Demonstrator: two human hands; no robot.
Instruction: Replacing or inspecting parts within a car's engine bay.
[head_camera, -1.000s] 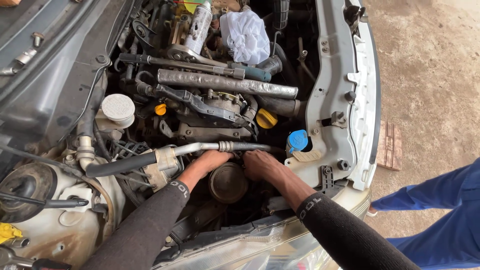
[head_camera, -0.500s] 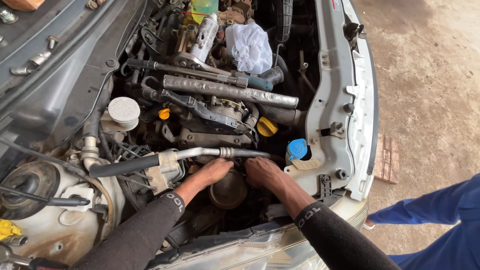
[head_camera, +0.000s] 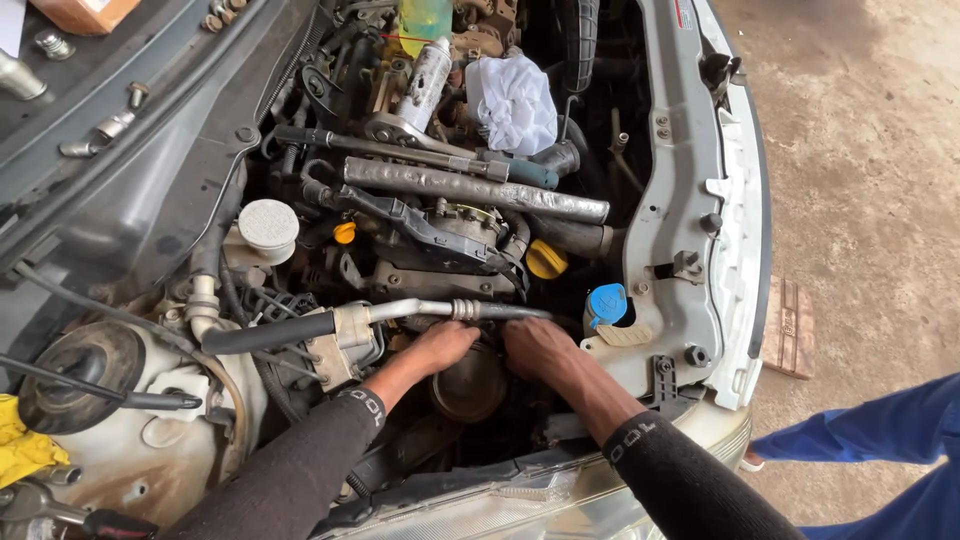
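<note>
The open engine bay (head_camera: 690, 200) carries a white rag (head_camera: 512, 100) and a spray can (head_camera: 425, 75).

left hand (head_camera: 440, 345) left of pulley (head_camera: 468, 385) | right hand (head_camera: 540, 347) right | pipe (head_camera: 440, 310) behind

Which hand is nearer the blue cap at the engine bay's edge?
Right. The right hand is just beside the blue cap, below and left of it; the left hand lies farther left, beyond the round part.

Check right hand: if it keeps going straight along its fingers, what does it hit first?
Probably the metal pipe running crosswise just beyond the right hand; its fingers already sit under or against it, though depth is unclear.
</note>
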